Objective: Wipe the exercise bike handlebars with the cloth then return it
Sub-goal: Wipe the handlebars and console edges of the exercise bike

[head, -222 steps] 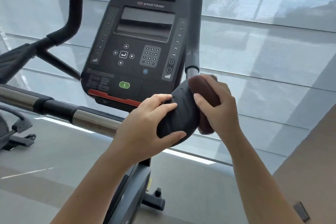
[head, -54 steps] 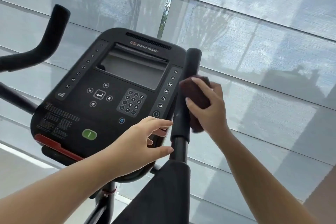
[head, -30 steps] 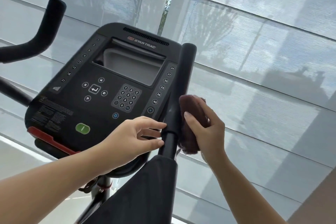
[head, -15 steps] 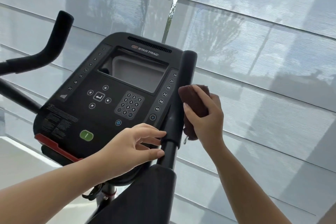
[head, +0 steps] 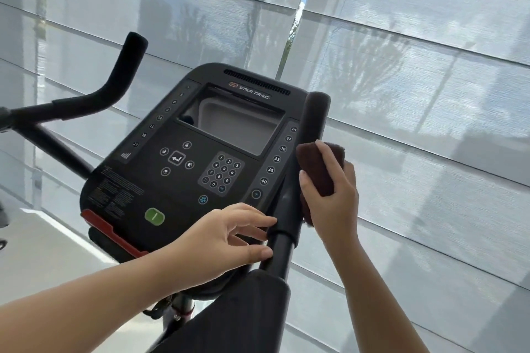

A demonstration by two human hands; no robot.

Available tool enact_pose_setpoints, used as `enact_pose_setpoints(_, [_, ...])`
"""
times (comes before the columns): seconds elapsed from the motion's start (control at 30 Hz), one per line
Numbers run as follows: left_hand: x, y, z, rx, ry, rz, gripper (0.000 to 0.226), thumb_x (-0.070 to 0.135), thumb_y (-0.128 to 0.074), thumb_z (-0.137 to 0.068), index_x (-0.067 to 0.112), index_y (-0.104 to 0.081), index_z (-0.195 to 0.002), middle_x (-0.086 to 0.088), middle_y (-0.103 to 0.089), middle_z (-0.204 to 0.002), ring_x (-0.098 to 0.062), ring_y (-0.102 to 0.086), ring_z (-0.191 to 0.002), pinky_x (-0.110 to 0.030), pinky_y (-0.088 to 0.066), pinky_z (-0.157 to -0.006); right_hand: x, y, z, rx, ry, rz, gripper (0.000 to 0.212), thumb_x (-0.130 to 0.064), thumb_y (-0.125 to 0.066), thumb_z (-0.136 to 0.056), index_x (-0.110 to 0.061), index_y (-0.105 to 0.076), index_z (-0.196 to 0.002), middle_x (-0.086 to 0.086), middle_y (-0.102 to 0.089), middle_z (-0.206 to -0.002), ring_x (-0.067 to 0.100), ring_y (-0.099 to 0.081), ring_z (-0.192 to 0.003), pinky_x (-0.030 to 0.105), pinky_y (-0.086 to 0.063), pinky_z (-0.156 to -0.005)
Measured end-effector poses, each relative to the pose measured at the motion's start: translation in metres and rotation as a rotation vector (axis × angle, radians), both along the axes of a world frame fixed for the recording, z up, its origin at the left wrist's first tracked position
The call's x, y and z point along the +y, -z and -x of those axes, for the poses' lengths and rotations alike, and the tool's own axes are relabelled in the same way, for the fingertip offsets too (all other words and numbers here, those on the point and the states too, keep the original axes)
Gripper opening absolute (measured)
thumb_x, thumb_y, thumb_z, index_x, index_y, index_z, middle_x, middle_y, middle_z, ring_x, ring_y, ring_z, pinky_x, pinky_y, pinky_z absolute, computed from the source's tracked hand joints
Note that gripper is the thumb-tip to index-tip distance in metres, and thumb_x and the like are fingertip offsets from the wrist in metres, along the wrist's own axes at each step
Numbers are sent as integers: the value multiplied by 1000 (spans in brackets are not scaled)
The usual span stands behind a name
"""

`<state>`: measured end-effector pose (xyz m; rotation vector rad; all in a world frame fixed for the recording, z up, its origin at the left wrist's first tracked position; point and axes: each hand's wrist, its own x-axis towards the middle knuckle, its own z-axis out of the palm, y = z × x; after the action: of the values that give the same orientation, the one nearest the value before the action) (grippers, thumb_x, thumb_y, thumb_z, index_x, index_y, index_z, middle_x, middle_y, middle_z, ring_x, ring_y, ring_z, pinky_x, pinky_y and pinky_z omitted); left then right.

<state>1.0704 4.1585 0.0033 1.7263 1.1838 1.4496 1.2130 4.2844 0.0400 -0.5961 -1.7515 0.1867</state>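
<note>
The bike's right handlebar grip (head: pixel 315 120) is a black upright tube just right of the console. My right hand (head: pixel 332 198) holds a dark brown cloth (head: pixel 317 169) wrapped against the grip's right side, about halfway up. My left hand (head: pixel 226 241) reaches in from the lower left, its fingers loosely curled, fingertips touching the tube at the grip's lower end. The left handlebar (head: pixel 120 74) curves upward at the far left, untouched. A padded armrest (head: pixel 235 315) fills the bottom centre.
The black Star Trac console (head: pixel 206 157), with a screen, keypad and green button, sits between the two handlebars. Grey window blinds (head: pixel 430 94) fill the background. Pale floor (head: pixel 43 252) shows at the lower left.
My right hand has slid the cloth down and back up along the right grip; half a second ago it was slightly higher. My left hand stays at the grip's base.
</note>
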Motion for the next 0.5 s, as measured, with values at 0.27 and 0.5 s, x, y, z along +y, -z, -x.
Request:
enact_pose_setpoints(0.27, [-3,-1,-3,-24,-1,13,37,6,-71,-75,21,-61,-107,6,-58,-109,-2,-63,-95,-19,-50,-85,-25,-7,-37,-225,-58,119,51,-20,-72,-75,-51,-56,-112,-2,-51,-99,11,-61,-83,18,-49,-76])
enact_pose_setpoints(0.5, [-1,5,-2,-86,29,6,37,5,-72,-74,22,-62,-106,7,-60,-110,-3,-63,-97,-21,-50,-88,-28,-52,-10,-810,254,-114,46,-40,-65,-79,-37,-54,-123,-2,-30,-105,19,-49,-80,24,-44,-79])
